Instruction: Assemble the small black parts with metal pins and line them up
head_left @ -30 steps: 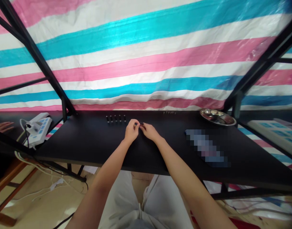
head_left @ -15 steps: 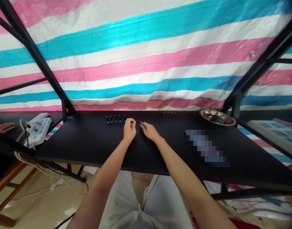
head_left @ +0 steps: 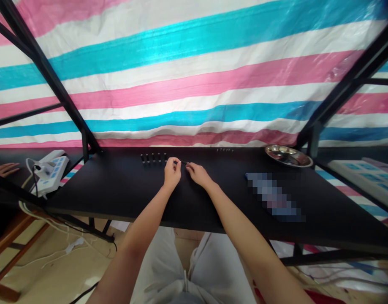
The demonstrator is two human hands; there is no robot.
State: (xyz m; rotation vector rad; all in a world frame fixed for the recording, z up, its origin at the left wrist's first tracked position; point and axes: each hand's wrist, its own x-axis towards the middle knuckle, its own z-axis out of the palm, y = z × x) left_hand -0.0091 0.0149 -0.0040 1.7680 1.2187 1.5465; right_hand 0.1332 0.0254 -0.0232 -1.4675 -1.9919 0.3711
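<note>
My left hand (head_left: 172, 172) is closed in a pinch on one end of a short, thin dark rod (head_left: 183, 162) above the black table (head_left: 118, 185). Facing it, my right hand (head_left: 199, 174) has its thumb and fingers pinched together at the rod's other end. A tiny lighter spot shows there, too small to name. Just left of my left hand, several short dark cylinders with pale ends (head_left: 153, 157) lie in a row. Farther back to the right is a row of several tiny pale pieces (head_left: 224, 150).
A round, shiny metal dish (head_left: 288, 156) sits at the back right. In front of it lies a pixelated bluish object (head_left: 274, 196). White power strips (head_left: 56, 173) and another person's hand (head_left: 5, 169) are at the left. Black frame posts (head_left: 54, 80) flank the table before a striped sheet (head_left: 194, 80).
Slightly more of the dark rod shows between my fingertips. Both hands stay almost in the same place.
</note>
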